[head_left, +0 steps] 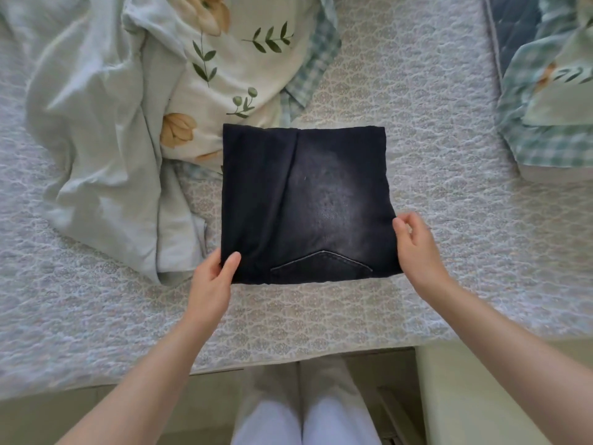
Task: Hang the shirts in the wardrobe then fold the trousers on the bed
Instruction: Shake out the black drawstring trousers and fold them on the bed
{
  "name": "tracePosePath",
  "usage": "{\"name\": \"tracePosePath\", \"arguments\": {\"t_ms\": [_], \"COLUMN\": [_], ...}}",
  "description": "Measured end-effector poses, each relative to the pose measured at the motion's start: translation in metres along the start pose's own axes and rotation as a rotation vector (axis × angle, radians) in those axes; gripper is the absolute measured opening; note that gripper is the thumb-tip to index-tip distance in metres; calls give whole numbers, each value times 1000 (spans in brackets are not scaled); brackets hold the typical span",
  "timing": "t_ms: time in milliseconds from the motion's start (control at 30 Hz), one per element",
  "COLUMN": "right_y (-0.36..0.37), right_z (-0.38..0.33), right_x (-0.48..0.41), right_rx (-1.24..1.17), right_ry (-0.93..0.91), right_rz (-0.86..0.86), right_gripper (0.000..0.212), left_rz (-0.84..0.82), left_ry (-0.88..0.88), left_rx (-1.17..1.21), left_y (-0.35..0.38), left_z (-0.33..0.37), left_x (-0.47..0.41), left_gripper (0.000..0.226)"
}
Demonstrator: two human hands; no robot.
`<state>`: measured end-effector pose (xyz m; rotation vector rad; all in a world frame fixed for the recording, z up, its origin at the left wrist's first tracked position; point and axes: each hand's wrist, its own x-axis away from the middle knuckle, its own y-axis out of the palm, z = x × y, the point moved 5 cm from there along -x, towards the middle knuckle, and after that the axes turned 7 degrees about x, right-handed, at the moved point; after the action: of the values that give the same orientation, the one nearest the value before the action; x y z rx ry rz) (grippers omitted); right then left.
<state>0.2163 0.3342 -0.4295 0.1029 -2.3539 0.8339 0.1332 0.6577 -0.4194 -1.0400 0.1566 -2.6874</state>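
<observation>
**Q:** What lies nearest me?

**A:** Your own legs (333, 419), in smooth white cloth, stand at the near edge of the bed (321, 316). Its pale quilted cover is stitched in small scalloped shapes.

**Q:** And my hands?

**A:** Both bare forearms reach over that edge. Your left grip (213, 277) pinches the near left corner of the trousers (305, 200), with the thumb flat on top and the fingers hidden beneath. Your right grip (414, 242) sits at their right edge, fingers curled, thumb tip against the cloth. I cannot tell whether it actually holds the fabric.

**Q:** How do the trousers look?

**A:** They are dark, almost black denim, folded into a nearly square packet lying flat in the middle of the bed. A faded grey patch shows on top. The pointed, stitched bottom of a back pocket (321, 263) sits by the near edge.

**Q:** What is beyond them?

**A:** At the far left is a crumpled pale green sheet (90, 123), soft and creased. Beside it, touching the trousers' far left corner, is cream bedding (231, 69) printed with leaves and yellow flowers and edged in green gingham. At the far right is bunched gingham cloth (545, 139).
</observation>
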Motion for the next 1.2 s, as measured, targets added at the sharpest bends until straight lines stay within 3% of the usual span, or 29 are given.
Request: {"name": "tracePosePath", "arguments": {"t_ms": [167, 367, 500, 600, 733, 867, 1067, 1133, 1200], "right_y": [4, 2, 9, 10, 4, -2, 4, 12, 22], "right_z": [6, -41, -74, -74, -58, -49, 0, 7, 3], "right_x": [-5, -55, -85, -98, -103, -95, -41, -28, -24], "right_rx": [160, 55, 93, 133, 57, -137, -201, -233, -251], "right_ry": [17, 85, 31, 13, 43, 140, 310, 325, 305], "right_rz": [-36, 10, 12, 33, 84, 97, -151, -218, -300], "right_gripper": [29, 41, 40, 34, 25, 25, 60, 62, 67], "left_rz": [-20, 264, 233, 220, 338, 443, 160, 89, 50], "left_ry": [-124, 142, 118, 153, 229, 24, -255, -254, -212], "left_rx": [-60, -93, -306, -339, -241, 39, 242, 215, 157], "left_y": [0, 1, 18, 23, 7, -2, 4, 10, 15], "left_z": [-13, 58, 89, 96, 90, 64, 22, 13, 12], "left_x": [1, -60, -114, -121, -115, -114, -75, -63, -56], "left_gripper": [25, 31, 37, 28, 38, 35, 50, 42, 48]}}
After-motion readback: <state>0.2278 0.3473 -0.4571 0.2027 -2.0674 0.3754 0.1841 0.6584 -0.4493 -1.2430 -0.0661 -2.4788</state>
